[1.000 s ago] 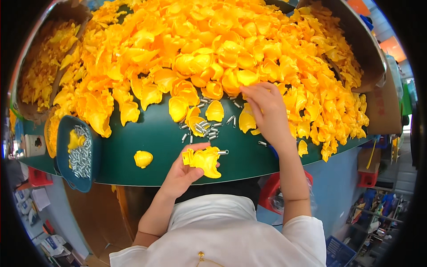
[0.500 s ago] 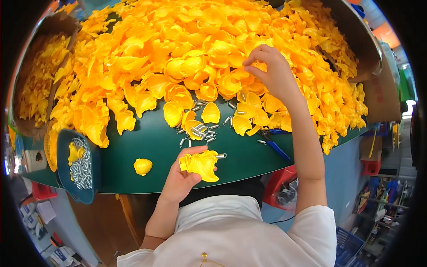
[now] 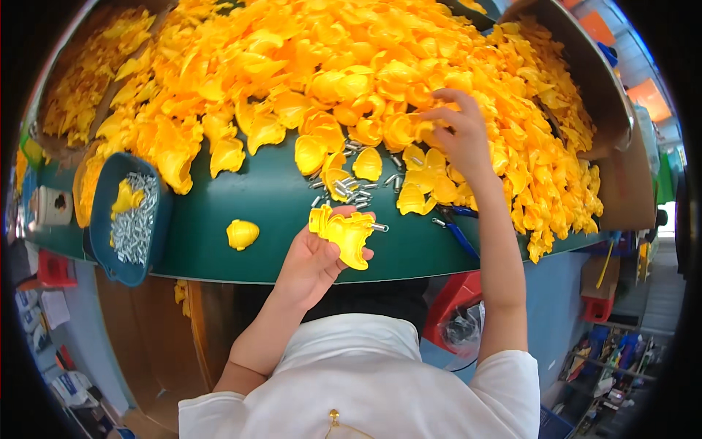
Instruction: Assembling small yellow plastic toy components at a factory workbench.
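Note:
My left hand (image 3: pixel 313 265) is closed on a yellow plastic shell piece (image 3: pixel 346 234) near the table's front edge. A small metal spring (image 3: pixel 379 227) sticks out from that piece's right side. My right hand (image 3: pixel 462 135) reaches over the large heap of yellow shell pieces (image 3: pixel 292 55), fingers spread and curved, touching or just above the pieces at its front right. Whether a fingertip touches one, I cannot tell. Between my hands, loose metal springs (image 3: pixel 355 192) lie on the green table (image 3: pixel 205 208) among a few rounded yellow shells (image 3: pixel 367 164).
A blue-grey bin (image 3: pixel 162 219) with springs and a yellow piece stands at the left. One rounded yellow part (image 3: pixel 242 234) lies alone near the front edge. Blue-handled pliers (image 3: pixel 461 238) rest at the right. Cardboard boxes (image 3: pixel 621 175) flank the heap. A red stool (image 3: pixel 446 307) stands below the table.
My right hand has moved slightly lower, and its fingers have spread from a near pinch. My left hand still holds the yellow piece, now turned a little. The whole view has shifted.

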`<state>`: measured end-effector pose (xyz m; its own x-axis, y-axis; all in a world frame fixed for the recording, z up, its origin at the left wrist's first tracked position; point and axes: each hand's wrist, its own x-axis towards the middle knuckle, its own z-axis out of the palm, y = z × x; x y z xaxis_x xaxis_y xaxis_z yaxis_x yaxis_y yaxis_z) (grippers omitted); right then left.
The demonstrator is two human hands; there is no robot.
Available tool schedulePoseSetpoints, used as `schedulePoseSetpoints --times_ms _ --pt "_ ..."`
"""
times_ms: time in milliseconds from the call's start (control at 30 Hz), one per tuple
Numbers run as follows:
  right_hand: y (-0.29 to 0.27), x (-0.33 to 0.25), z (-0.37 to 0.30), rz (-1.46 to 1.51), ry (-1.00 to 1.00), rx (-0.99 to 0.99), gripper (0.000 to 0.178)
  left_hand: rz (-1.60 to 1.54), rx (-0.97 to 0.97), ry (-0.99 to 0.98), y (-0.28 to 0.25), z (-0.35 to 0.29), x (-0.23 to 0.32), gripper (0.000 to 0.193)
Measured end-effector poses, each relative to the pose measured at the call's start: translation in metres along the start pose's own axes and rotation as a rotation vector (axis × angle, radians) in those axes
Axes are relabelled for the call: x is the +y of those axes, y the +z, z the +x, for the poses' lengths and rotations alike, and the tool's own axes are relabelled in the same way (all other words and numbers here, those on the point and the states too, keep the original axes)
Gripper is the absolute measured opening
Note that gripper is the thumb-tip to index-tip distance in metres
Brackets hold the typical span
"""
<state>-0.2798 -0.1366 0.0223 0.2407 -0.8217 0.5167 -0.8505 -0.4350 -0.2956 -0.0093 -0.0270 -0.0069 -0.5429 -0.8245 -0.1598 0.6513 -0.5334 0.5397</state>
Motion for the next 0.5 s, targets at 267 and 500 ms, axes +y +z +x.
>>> schedulePoseSetpoints --times_ms 267,500 --pt "-0.005 -0.057 -0.009 0.101 0.115 0.077 0.022 -0.061 -0.035 0.042 -0.006 0.0 -0.007 0.052" --pt "-0.016 -0.122 -0.039 0.455 0.099 -0.017 0.018 -0.047 -0.036 0.033 -0.014 -0.002 -0.01 0.052"
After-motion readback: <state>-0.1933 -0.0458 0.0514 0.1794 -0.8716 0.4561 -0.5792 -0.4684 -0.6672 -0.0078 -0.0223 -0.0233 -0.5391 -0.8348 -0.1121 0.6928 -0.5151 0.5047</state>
